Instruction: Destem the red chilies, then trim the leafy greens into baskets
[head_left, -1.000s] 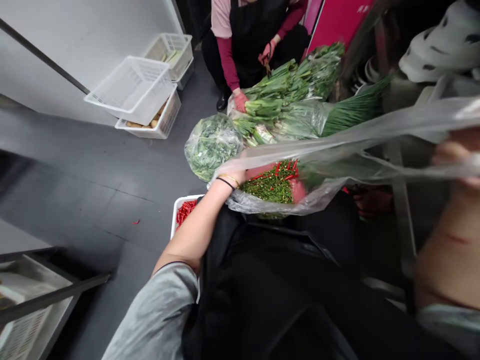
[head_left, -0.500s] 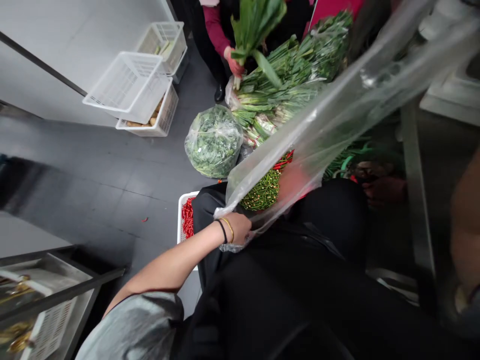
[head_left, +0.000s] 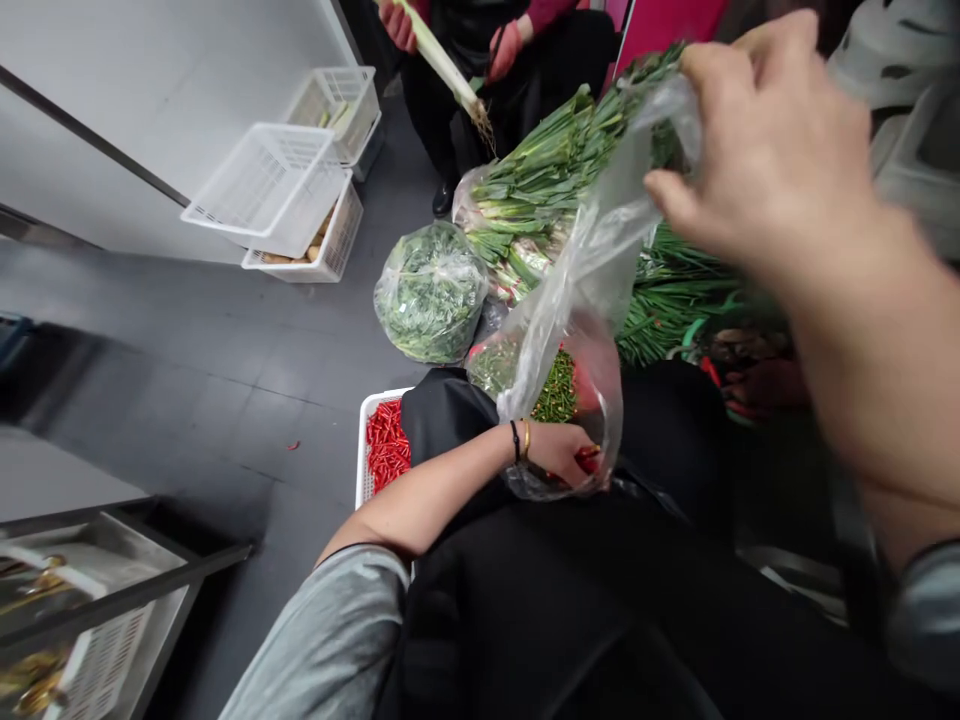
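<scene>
A clear plastic bag (head_left: 551,330) hangs in front of my lap. My right hand (head_left: 780,150) is raised at the upper right, its fingers and thumb closed on the bag's upper edge. Low at the bag's bottom, my left hand (head_left: 566,455) has its fingers curled around some red chillies (head_left: 589,458); whether it also grips the plastic is hard to see. Behind and through the film, a heap of thin green stems or small green chillies (head_left: 556,390) shows. A white basket of red chillies (head_left: 387,440) stands beside my left knee.
A bagged leafy green bundle (head_left: 431,290) and bagged leeks (head_left: 536,180) lie ahead. A co-worker beyond holds a leek (head_left: 442,60). White crates (head_left: 262,190) stand at the left wall. A metal rack (head_left: 135,560) is at lower left, green bunches (head_left: 675,290) at right.
My right hand has come into view with the bag's upper part, which is less stretched out. My left hand has moved right, now with red chillies. The co-worker has turned the leek root-end outward.
</scene>
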